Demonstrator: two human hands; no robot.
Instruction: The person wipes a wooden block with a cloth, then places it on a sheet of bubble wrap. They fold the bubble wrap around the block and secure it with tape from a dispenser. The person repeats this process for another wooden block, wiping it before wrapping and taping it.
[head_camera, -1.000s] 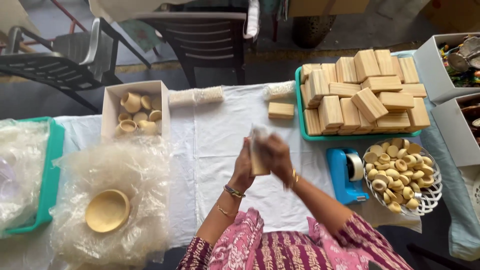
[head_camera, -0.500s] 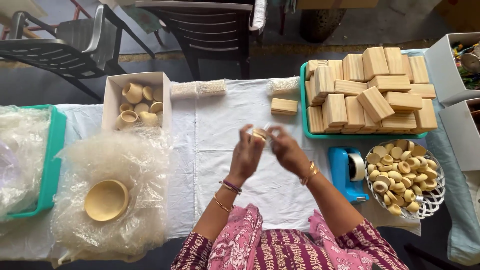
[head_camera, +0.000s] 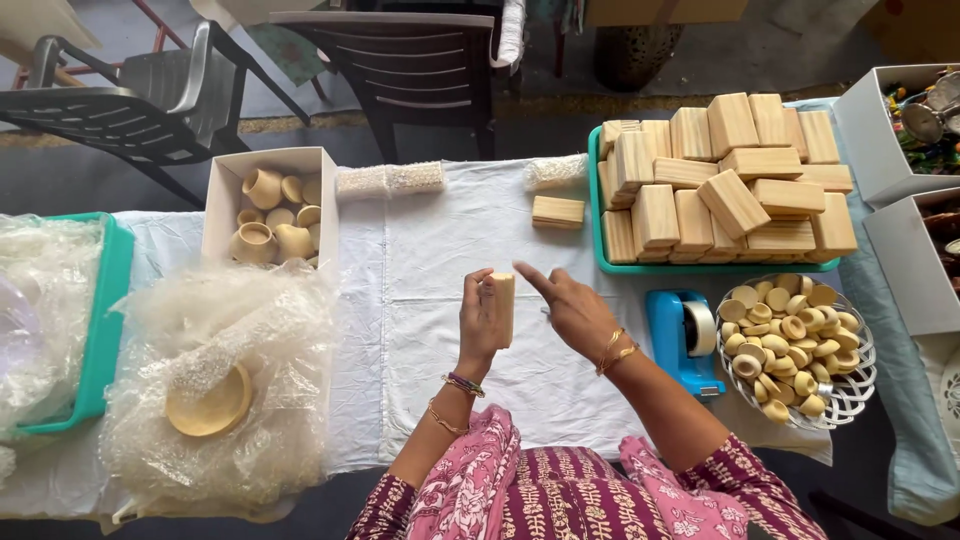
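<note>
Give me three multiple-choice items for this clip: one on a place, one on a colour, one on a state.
1. Where does the tape dispenser sit?
A. Left of the wire basket
B. In the white box
C. On a chair

2. What colour is the tray under the wooden blocks?
A. Red
B. Teal
C. Black

3. What is the left hand doing?
A. Lying flat
B. Holding a block upright
C. Reaching into the basket

A: tape dispenser sits beside wire basket.
B: tray rim shows teal.
B: left hand grips block; right hand points beside it.

A white open cardboard box (head_camera: 268, 205) stands upper left; two grey boxes (head_camera: 880, 130) (head_camera: 915, 262) sit at the right edge.
</note>
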